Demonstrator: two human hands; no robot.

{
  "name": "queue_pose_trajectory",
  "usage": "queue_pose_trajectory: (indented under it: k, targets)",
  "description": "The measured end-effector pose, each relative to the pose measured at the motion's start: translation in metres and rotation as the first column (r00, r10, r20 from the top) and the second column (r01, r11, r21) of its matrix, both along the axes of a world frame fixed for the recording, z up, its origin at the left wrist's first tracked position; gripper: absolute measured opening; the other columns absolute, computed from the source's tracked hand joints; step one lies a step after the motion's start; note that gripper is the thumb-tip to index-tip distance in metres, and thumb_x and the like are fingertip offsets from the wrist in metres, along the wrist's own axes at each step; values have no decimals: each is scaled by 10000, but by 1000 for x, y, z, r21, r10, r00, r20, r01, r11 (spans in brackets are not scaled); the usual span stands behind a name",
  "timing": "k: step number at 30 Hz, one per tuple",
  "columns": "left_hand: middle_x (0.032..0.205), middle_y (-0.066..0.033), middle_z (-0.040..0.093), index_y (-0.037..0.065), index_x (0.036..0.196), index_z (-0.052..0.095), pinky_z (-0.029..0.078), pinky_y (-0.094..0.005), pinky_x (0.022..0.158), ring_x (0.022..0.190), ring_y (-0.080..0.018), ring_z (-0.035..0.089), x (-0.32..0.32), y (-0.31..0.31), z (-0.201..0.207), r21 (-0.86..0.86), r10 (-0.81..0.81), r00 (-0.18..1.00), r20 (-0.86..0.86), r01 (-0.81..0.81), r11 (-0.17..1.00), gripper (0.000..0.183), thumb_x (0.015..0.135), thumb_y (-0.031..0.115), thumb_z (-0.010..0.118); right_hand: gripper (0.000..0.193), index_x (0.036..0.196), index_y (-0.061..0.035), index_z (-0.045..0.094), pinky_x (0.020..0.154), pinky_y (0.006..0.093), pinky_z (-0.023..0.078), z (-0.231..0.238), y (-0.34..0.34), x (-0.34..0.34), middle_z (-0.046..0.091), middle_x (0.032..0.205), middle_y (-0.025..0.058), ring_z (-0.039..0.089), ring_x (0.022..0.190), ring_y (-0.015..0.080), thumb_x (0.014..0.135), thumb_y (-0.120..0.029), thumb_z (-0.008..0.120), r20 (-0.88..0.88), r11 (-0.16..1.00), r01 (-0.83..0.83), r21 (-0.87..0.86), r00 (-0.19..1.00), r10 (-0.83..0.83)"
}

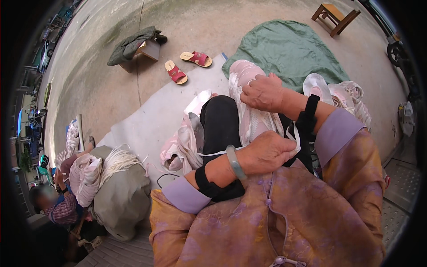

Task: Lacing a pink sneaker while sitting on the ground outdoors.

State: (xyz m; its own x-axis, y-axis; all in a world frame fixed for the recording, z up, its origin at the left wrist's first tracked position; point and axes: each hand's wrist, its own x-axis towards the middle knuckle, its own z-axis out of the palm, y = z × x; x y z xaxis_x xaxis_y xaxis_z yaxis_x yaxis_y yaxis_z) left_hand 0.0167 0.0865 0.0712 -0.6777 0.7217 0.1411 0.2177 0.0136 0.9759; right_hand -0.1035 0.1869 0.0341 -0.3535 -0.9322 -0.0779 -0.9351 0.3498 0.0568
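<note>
Across my lap lies a pale pink-and-white mesh shoe upper (252, 119), between black-clad knees. My left hand (269, 152), with a pale bangle at its wrist, is closed on a thin white lace (297, 135) that loops up beside the fingers. A white strand also runs left from under that wrist. Farther out, my right hand (263, 92) is curled over the upper with its fingers pinched; a bit of white shows at them, but what they grip is mostly hidden. More pink-and-white uppers (182, 144) lie left of my knees, and others (342, 95) lie to the right.
Ahead are a green cloth (284, 53), red slippers (176, 73), a low wooden chair (336, 18) and a stool draped with a dark jacket (138, 46). On the left, a grey covered mound (122, 200) bears white laces (119, 164); a person in a striped shirt (64, 211) sits beyond.
</note>
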Motion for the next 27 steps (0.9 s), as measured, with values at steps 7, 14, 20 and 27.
queue_pose_trajectory:
  k: [7, 14, 20, 27]
  targets:
    - [604, -162, 451, 8, 711, 467, 380, -372, 518, 561, -333, 486, 0, 0, 6, -16, 42, 993, -106, -44, 999, 102, 784, 57, 518, 109, 687, -115, 563, 591, 405, 430, 10, -24, -2, 550, 697, 57, 585, 740, 202, 746, -195, 516, 45, 991, 134, -5, 990, -134]
    - [730, -134, 510, 34, 741, 512, 408, -397, 556, 658, -337, 543, 8, -3, 13, -137, 72, 970, -233, -106, 985, 40, 740, 39, 552, 177, 698, -37, 577, 702, 419, 412, -20, 15, -9, 516, 601, 126, 530, 638, 295, 685, -207, 528, 698, 582, 769, -265, 569, -434]
    - [763, -101, 516, 53, 790, 553, 424, -392, 567, 673, -321, 556, 14, 5, 13, -245, 13, 964, -267, -80, 966, 54, 738, 40, 563, 102, 721, -72, 569, 945, 491, 299, -20, 42, 22, 545, 605, 95, 537, 774, 282, 659, -150, 591, 498, 727, 604, -327, 764, -411]
    - [726, -122, 523, 37, 791, 552, 431, -402, 572, 679, -323, 563, 13, 12, 14, -351, -40, 952, -304, -73, 933, 53, 750, 63, 571, 106, 703, -29, 561, 595, 418, 475, -12, 32, 29, 593, 656, 145, 610, 647, 328, 673, -122, 604, 190, 910, 346, -229, 933, -307]
